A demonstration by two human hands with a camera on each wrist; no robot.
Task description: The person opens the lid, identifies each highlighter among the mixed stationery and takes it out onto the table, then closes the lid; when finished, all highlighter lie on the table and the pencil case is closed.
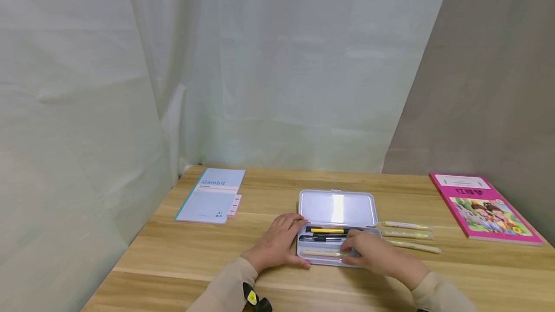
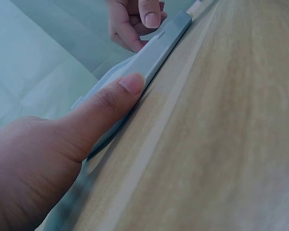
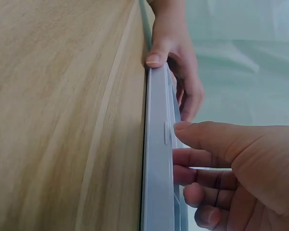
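Note:
A pale metal pencil case (image 1: pixel 337 209) lies with its lid raised. My left hand (image 1: pixel 277 244) holds its left end, thumb along the front wall (image 2: pixel 159 53) and fingers near the hinge. Inside are a yellow-and-black pen (image 1: pixel 327 230), a black-capped clear pen (image 1: pixel 318 239) and a cream pen (image 1: pixel 322 253) along the front. Over the right half of the case, my right hand (image 1: pixel 373 254) has its fingertips down at the cream pen's right end. In the right wrist view, the thumb and index finger of that hand (image 3: pixel 231 168) are apart at the rim; the case wall hides what the tips touch.
Several pale pens (image 1: pixel 407 235) lie right of the case. A pink book (image 1: pixel 490 206) lies at the table's right edge. At the back left are a light blue notebook (image 1: pixel 212 199) and pink tabs (image 1: pixel 234 206) beside it. Pale curtains (image 1: pixel 295 71) hang behind the wooden table (image 1: pixel 173 264).

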